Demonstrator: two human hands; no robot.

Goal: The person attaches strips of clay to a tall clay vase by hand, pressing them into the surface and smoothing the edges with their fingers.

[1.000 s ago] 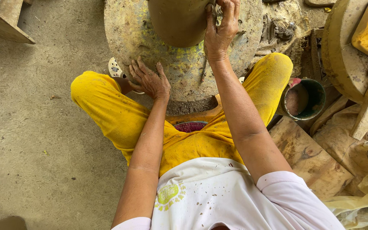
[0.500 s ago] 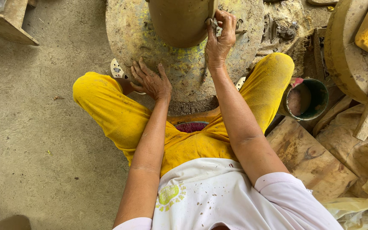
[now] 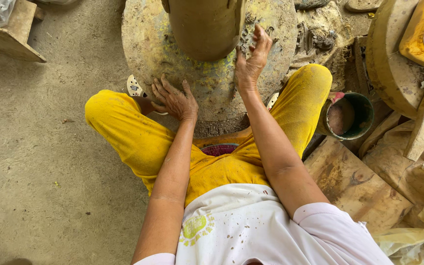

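Clay work sits well along, by my judgement: a tall clay pot [image 3: 203,27] already stands walled up at the centre of the round turntable [image 3: 172,64], at twelve o'clock from the seated person, though its rim is out of view and scraps of clay lie at one o'clock of it, so shaping or cleaning likely remains. Left hand [image 3: 173,99] lies flat on the disc's near edge at seven o'clock of the pot, fingers [image 3: 160,88] spread and gripping nothing. Right hand [image 3: 251,61] rises at four o'clock of the pot, fingers loosely open, tips by its wall (contact I cannot tell). A green bucket [image 3: 350,117] stands at three o'clock.
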